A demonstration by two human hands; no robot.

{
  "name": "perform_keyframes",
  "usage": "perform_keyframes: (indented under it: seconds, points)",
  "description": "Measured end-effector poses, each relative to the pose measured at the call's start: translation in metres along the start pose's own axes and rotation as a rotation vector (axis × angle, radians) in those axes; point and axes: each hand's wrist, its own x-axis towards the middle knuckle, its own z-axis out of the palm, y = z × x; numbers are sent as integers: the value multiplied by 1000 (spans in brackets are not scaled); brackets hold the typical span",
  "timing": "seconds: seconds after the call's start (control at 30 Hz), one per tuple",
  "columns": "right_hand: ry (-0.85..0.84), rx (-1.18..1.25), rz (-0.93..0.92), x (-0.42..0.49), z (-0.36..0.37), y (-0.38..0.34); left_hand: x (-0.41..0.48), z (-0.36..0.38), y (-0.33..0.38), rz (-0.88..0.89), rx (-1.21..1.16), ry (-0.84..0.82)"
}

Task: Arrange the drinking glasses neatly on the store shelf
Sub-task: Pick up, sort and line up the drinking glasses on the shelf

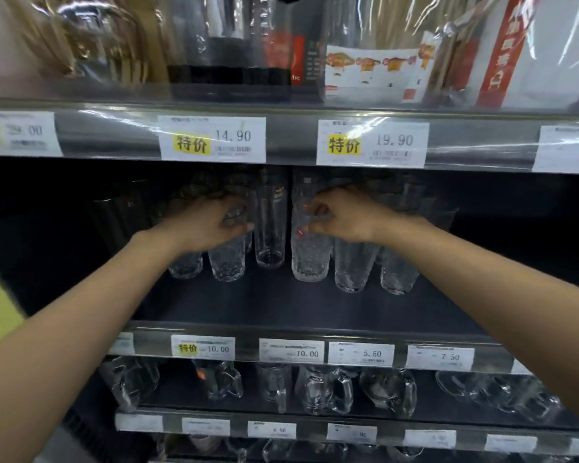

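Several clear textured drinking glasses stand in a row on the dark middle shelf. My left hand grips the top of a textured glass left of centre. A tall smooth glass stands untouched between my hands. My right hand grips the rim of another textured glass with a small red sticker. More textured glasses stand to the right, partly hidden by my right wrist. Further glasses stand behind in shadow.
The upper shelf edge with price tags hangs just above my hands. Packaged glassware sits on top. Below, glass mugs fill the lower shelf. The front strip of the middle shelf is bare.
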Motion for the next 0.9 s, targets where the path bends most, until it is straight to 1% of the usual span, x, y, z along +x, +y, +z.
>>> perform_keyframes:
  seconds: [0.27,0.47,0.53,0.7,0.9]
  points:
    - [-8,73,-14,11,5,3,4,8,-19,65,15,35]
    - [-73,196,-28,13,2,10,3,12,-20,66,144,83]
    - [-81,190,-37,13,-1,13,2,15,-21,85,187,102]
    - [10,219,-51,18,-6,3,1,20,-23,118,235,131]
    - [-47,114,-63,27,-7,-3,3,22,-24,105,265,149]
